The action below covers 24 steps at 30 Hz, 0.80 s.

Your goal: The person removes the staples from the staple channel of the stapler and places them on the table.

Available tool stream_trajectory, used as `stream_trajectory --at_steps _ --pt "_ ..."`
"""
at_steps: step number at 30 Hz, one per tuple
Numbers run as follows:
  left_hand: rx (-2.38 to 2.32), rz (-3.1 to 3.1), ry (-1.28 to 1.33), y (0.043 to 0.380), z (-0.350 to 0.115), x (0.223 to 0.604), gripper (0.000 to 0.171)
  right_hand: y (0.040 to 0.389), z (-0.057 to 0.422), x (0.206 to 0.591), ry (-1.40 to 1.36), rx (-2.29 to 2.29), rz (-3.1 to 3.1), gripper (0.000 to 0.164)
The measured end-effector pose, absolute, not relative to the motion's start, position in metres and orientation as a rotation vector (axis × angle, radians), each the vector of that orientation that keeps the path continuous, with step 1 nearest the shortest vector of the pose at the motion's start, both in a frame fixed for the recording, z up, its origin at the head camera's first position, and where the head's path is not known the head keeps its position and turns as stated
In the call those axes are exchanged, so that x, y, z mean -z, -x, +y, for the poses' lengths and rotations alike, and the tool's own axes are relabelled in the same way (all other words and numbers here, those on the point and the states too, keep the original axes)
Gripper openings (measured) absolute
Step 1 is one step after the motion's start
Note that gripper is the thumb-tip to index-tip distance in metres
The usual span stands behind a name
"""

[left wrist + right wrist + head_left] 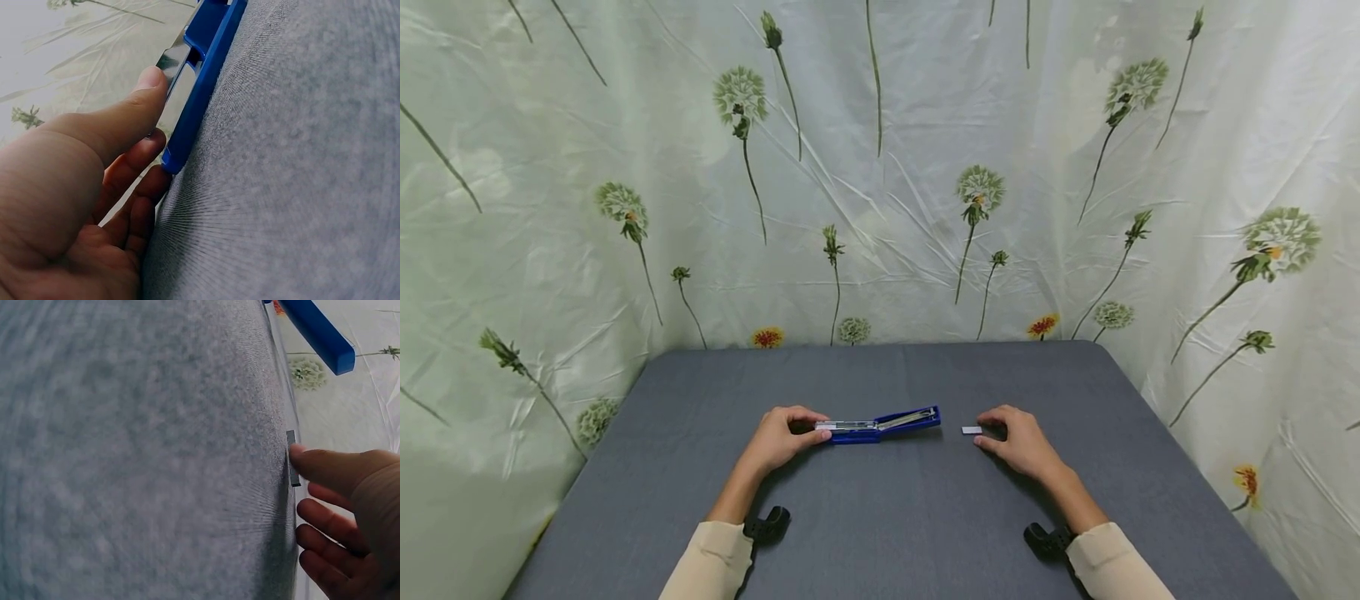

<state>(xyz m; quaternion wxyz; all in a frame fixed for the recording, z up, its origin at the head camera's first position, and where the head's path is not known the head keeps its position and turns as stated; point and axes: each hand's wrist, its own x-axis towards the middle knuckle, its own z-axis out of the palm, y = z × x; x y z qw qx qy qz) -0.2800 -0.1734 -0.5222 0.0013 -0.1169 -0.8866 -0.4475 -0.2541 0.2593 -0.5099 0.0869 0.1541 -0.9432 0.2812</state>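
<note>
A blue stapler (856,437) lies on the table, its top arm (917,418) swung back to the right and raised, baring the metal track. My left hand (781,437) grips the stapler's left end. In the left wrist view the thumb (151,78) presses the metal part and the other fingers curl by the end of the blue base (187,128). Just right of the raised arm is a short, pale grey strip of staples (971,430). My right hand (1018,442) holds its right end between thumb and fingers; in the right wrist view the thumb overlaps the strip (295,478).
The stapler and strip are on a dark grey cloth-covered table (910,517). Behind it and along the sides hangs a pale curtain (895,208) printed with dandelions. Each wrist wears a black camera mount, such as the left mount (767,527), just above the table.
</note>
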Motion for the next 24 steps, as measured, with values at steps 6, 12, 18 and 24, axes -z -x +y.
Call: stream_trajectory --at_steps 6,12,18,24 --pt "1.432 -2.78 0.347 0.277 -0.174 0.522 0.019 0.252 0.255 0.505 -0.366 -0.915 -2.76 0.032" --pt "1.433 -2.779 0.336 0.277 -0.175 0.525 0.02 0.25 0.246 0.498 -0.373 -0.981 -2.694 0.021" --pt "1.435 -2.778 0.327 0.277 -0.175 0.525 0.02 0.254 0.224 0.488 -0.438 -1.044 -2.622 0.014" --pt "1.43 -2.789 0.33 0.278 -0.174 0.523 0.02 0.26 0.197 0.478 -0.497 -1.075 -2.602 0.017"
